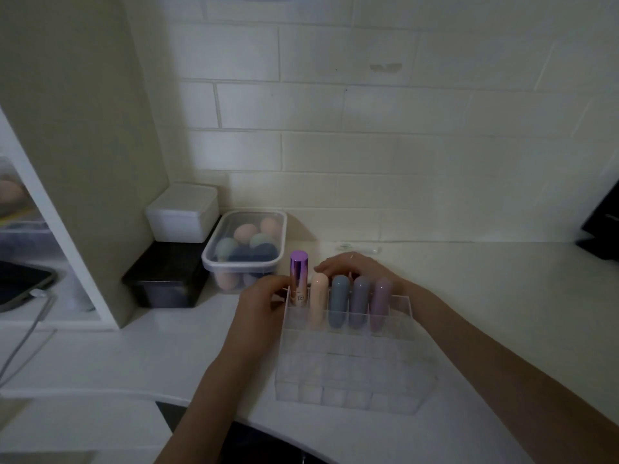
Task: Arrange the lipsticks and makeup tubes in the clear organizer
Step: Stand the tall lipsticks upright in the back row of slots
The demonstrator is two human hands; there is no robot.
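Note:
A clear organizer (348, 373) with several rows of small compartments stands on the white counter. Its back row holds a purple-capped tube (298, 279) at the left, then a peach tube (318, 301), a blue-grey tube (339, 301), a lavender-grey tube (360, 303) and a lilac tube (381, 304), all upright. My left hand (264, 301) rests on the organizer's back left corner beside the purple-capped tube. My right hand (355, 267) reaches behind the back row, fingers curled over the tube tops. The front rows are empty.
A clear lidded box (246, 249) of coloured makeup sponges stands behind the organizer to the left, beside a white box (182, 212) stacked on a black box (165, 279). A thin clear item (360, 249) lies near the brick wall. A white shelf unit (83, 195) stands at left.

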